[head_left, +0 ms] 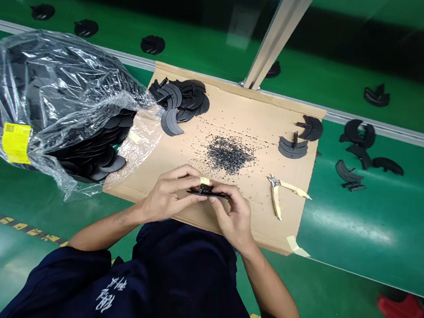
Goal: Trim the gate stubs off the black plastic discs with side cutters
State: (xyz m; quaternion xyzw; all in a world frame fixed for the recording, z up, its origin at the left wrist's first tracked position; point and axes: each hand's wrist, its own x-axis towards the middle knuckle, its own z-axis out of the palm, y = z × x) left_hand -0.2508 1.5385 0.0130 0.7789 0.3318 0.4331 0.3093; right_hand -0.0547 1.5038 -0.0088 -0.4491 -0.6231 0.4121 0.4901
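Note:
A thin black plastic part [208,194] is held edge-on between my two hands, over the front of the cardboard sheet [254,225]. My left hand [172,190] pinches its left end, with yellow tape wrapped round one finger. On the right end, the fingers and thumb of my right hand [233,210] close round the same part. Just beyond my hands lies a heap of tiny black bits [230,154]. Yellow-handled nippers [279,192] lie with their handles spread, to the right of my right hand. My fingers hide some of the held part.
A clear plastic bag [64,76] full of black curved parts [101,141] bulges at the left. More parts are piled [188,100] at the cardboard's back left. Two lie at its right [293,147], others on the green table [359,145]. A metal post [277,39] rises behind.

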